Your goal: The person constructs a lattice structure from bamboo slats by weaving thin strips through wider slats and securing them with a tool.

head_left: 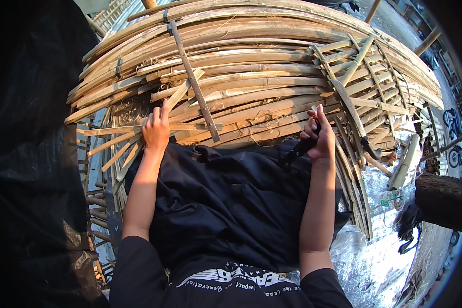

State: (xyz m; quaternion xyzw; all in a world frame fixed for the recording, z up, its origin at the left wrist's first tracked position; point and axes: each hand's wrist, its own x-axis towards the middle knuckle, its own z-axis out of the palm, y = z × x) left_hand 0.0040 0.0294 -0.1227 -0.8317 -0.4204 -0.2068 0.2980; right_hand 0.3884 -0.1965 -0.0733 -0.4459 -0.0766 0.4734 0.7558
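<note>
My left hand (pixel 156 131) is closed around a split bamboo slat (pixel 182 92) that slants up and to the right from my fingers. Other short strips (pixel 115 143) fan out to the left beside that hand; whether it grips these too, I cannot tell. Above my right thigh, my right hand (pixel 319 136) is closed on a black-handled tool (pixel 296 153). A small pale bit (pixel 314 108) shows by its fingertips, and the tool's working end is hidden. Black cloth (pixel 231 200) covers my lap between both forearms.
Long split bamboo lengths (pixel 262 69) are stacked ahead. A narrow wooden bar (pixel 192 77) lies across them. To the right is a bamboo lattice (pixel 369 82), with a dark curved piece (pixel 351 108) beside it. Silvery sheeting (pixel 364 262) and a dark timber block (pixel 441 200) lie at lower right.
</note>
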